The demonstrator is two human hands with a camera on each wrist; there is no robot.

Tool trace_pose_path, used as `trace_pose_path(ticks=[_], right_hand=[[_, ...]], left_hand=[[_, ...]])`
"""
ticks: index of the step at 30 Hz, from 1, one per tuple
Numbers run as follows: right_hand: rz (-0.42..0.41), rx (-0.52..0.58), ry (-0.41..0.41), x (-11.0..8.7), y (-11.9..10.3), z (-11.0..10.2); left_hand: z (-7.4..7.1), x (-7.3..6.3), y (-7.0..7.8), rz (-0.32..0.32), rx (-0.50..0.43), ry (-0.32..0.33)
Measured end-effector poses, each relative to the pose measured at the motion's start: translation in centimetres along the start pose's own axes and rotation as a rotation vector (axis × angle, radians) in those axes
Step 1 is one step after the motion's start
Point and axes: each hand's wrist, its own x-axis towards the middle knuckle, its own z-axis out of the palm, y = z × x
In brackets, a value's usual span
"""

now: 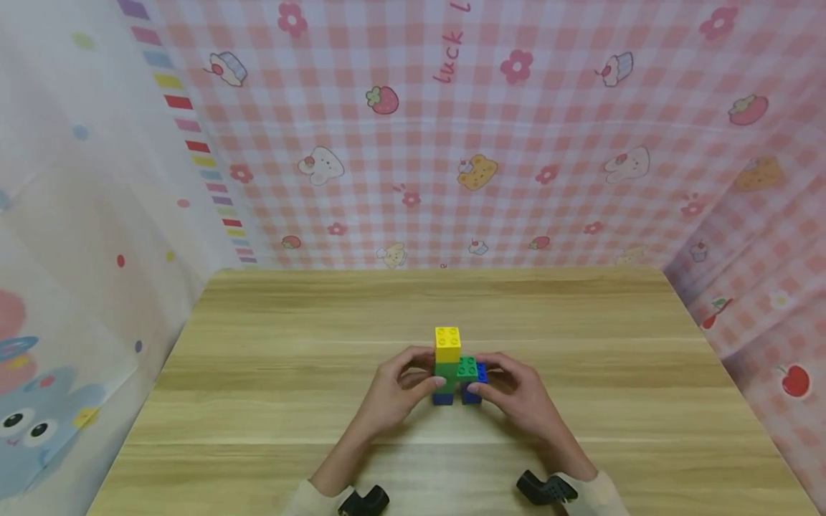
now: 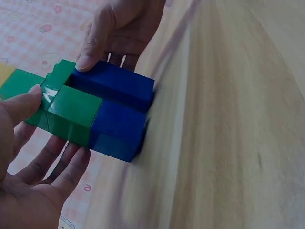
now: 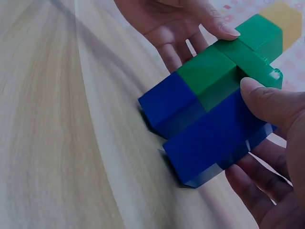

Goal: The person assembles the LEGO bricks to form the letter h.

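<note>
A toy-brick build stands upright at the middle of the wooden table, its lower ends right at the tabletop. Its taller column has a yellow brick (image 1: pixel 447 345) on top, green bricks (image 2: pixel 75 107) below and a short blue brick (image 1: pixel 442 400) at the foot. A flat green brick (image 1: pixel 467 368) bridges across to a parallel blue column (image 3: pixel 205 138), with a narrow gap between the columns. My left hand (image 1: pixel 392 393) grips the green bricks from the left, thumb in front and fingers behind. From the right, my right hand (image 1: pixel 521 393) pinches the blue column just under the bridge.
The wooden table (image 1: pixel 290 344) extends around both hands. Behind it hangs a pink checked cloth (image 1: pixel 413 143) with cartoon prints, and a white printed cloth (image 1: pixel 97 251) hangs at the left. Black wrist straps (image 1: pixel 547 489) sit at the cream sleeves.
</note>
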Motion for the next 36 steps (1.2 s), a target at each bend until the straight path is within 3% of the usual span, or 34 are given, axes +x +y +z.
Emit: trace_pose_path(ticks=[4,17,27,36], right_hand=[[0.015,0.011,-0.012,-0.1,0.0,0.1],[0.066,-0.037,0.029,0.4,-0.5,0.9],[0.186,-0.140,0.080,0.7,-0.9,2.0],[0.173,-0.177,0.120,1.1,-0.5,2.7]], left_hand=[[0.0,0.0,0.1,-0.026,0.007,0.026],[-0.1,0.0,-0.1,-0.200,0.004,0.141],[0.1,0.4,-0.6,-0.201,0.128,0.211],[0.3,1.0,-1.1,-0.187,0.176,0.250]])
